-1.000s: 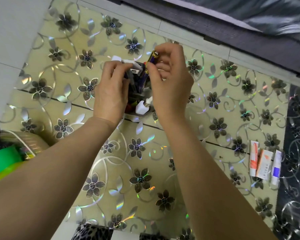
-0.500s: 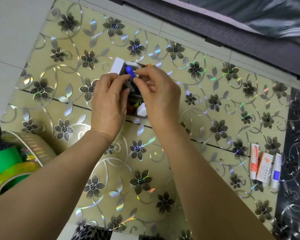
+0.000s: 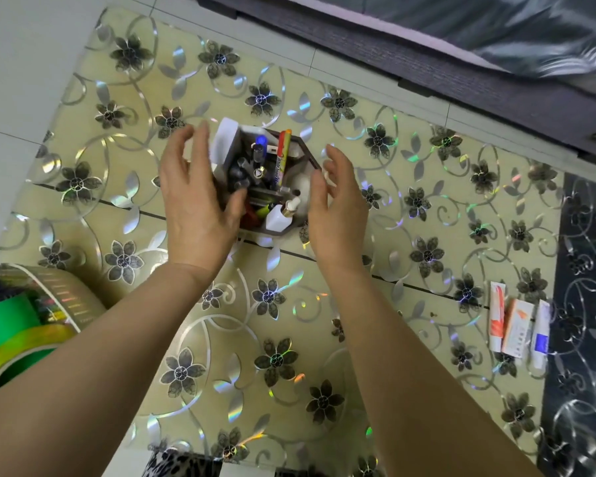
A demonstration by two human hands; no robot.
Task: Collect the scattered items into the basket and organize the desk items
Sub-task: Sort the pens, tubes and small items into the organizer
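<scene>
No print here can be read for certain. The yellow marker point(image 3: 282, 159) standing in the basket point(image 3: 303, 156) carries a line of dark lettering along its barrel, too small and blurred to make out. The three small boxes point(image 3: 516, 330) lying on the desk point(image 3: 324, 304) show orange, red and blue patches with fine print, none of it legible
</scene>
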